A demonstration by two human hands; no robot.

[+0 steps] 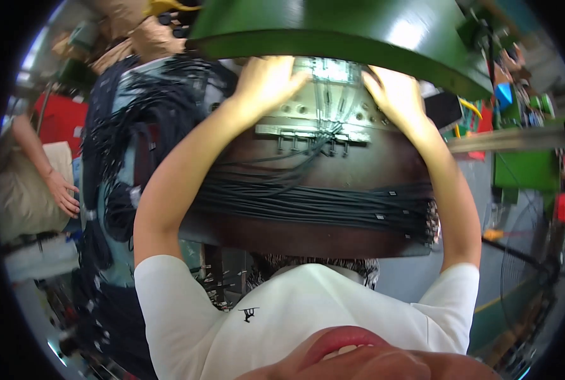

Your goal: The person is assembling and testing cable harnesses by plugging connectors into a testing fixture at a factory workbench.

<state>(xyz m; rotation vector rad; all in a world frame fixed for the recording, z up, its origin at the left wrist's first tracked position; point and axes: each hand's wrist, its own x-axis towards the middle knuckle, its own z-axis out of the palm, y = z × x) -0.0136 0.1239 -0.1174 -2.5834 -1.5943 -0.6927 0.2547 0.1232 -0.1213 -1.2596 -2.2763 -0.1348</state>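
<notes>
My left hand (266, 83) lies at the left side of a brightly lit metal mould plate (298, 109), thumb stretched out toward its middle. On the plate's right side is my right hand (393, 95), its thumb spread from the palm. Both hands look open, with nothing visible in them; the far fingertips are overexposed or hidden by the machine edge. Thin black cables (329, 134) fan out over the plate between the hands. They pass a slotted metal bar (268, 131) with several small pins along the near edge. A thick bundle of black cables (295, 202) lies nearer me.
A large green machine body (333, 43) overhangs the plate. The brown tabletop (365, 168) carries the bundle. Heaps of black cables (162, 117) cover a surface at left, beside a co-worker's hand (62, 193). A metal beam (514, 138) juts in from the right.
</notes>
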